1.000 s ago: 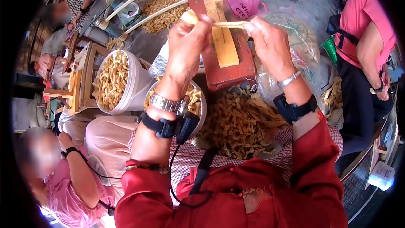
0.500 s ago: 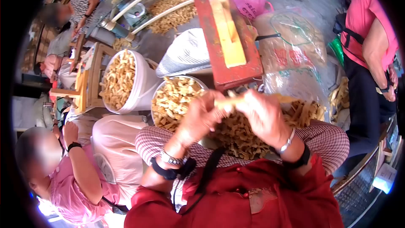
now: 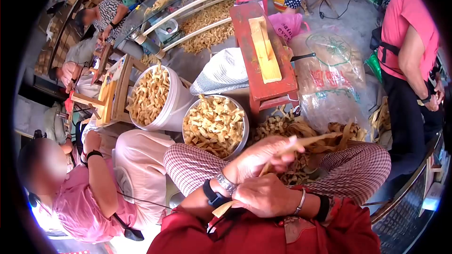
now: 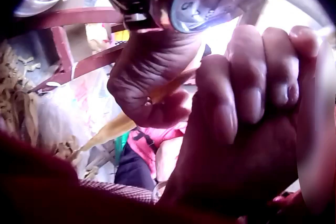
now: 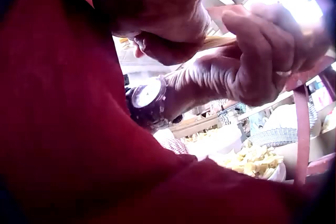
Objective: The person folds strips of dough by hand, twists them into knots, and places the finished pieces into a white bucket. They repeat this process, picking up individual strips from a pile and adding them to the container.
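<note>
A long, flat, yellowish-tan strip (image 3: 320, 138) runs between both hands over the lap. My left hand (image 3: 256, 159), with a metal watch at its wrist, holds the strip with bent fingers; one end sticks out beyond them to the right. Close below it, my right hand (image 3: 266, 195) grips the strip in curled fingers, and its other end pokes out at the lower left. In the left wrist view the strip (image 4: 113, 130) passes through the left hand (image 4: 152, 85). The right wrist view shows a short stretch of strip (image 5: 218, 42) between the hands.
A bowl (image 3: 246, 134) and a white bucket (image 3: 176, 108) hold short, knotted-looking tan pieces. Ahead stands a red bench (image 3: 278, 87) with a yellow wooden block (image 3: 263, 56) on it. Loose strips (image 3: 346, 131) lie below, beside a clear plastic bag (image 3: 329, 84). People sit on both sides.
Both hands have come down from over the red bench to the lap with a strip. They were apart on the strip, then met, and now the right hand is below the left.
</note>
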{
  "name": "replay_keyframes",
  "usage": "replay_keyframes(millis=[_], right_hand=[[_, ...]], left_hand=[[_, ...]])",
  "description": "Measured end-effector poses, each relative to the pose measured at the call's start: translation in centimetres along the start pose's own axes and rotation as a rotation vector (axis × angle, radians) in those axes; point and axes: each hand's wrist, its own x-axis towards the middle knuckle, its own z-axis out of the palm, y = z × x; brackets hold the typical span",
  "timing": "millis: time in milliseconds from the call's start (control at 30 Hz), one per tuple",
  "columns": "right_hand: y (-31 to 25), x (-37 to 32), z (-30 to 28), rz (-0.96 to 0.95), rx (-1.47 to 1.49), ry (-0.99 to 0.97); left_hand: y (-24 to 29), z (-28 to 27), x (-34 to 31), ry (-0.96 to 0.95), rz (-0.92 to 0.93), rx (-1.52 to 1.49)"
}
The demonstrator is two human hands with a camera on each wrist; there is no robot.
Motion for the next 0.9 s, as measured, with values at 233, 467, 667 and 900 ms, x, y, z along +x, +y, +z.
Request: replay_keyframes(millis=[233, 467, 667, 900], right_hand=[[-1.0, 1.0, -4.5, 0.033, 0.029, 0.653], [-2.8, 2.6, -5.1, 0.45, 0.116, 0.77], [-1.9, 0.9, -6.6, 0.497, 0.157, 0.436], [-1.9, -0.8, -6.7, 0.448, 0.081, 0.357]], left_hand=[[2.2, 3.7, -5.4, 0.162, 0.464, 0.082], [1.2, 6.5, -8.6, 0.213, 0.632, 0.579], [1.5, 6.6, -8.1, 0.581, 1.285, 1.618], [0.2, 4.3, -7.5, 0.42, 0.987, 1.272]])
